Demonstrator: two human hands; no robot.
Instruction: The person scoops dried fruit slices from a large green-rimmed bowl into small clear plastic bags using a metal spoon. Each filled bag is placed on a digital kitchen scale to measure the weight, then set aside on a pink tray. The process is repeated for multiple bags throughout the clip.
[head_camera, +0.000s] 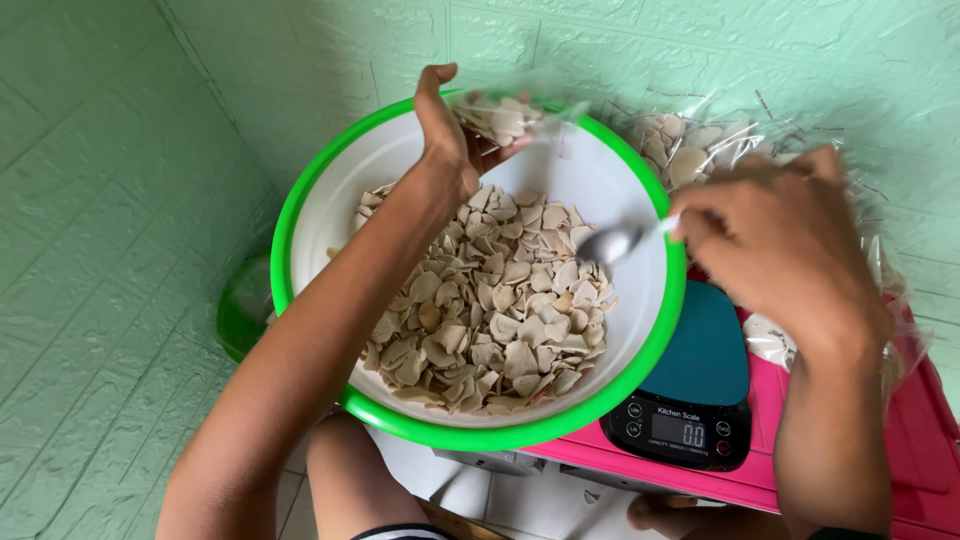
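Observation:
A white basin with a green rim (330, 180) holds a heap of pale beige chips (490, 310). My left hand (450, 130) reaches over the basin's far side and grips a small clear plastic bag (505, 118) partly filled with the same chips. My right hand (780, 240) holds a metal spoon (615, 243) by its handle, with the bowl of the spoon just above the chips at the basin's right side.
A black kitchen scale with a teal platform (700, 350) sits on a pink surface (900, 440) right of the basin. Filled clear bags of chips (690, 150) lie behind my right hand. Green textured walls (120, 200) surround the spot; my knee (345, 470) is below.

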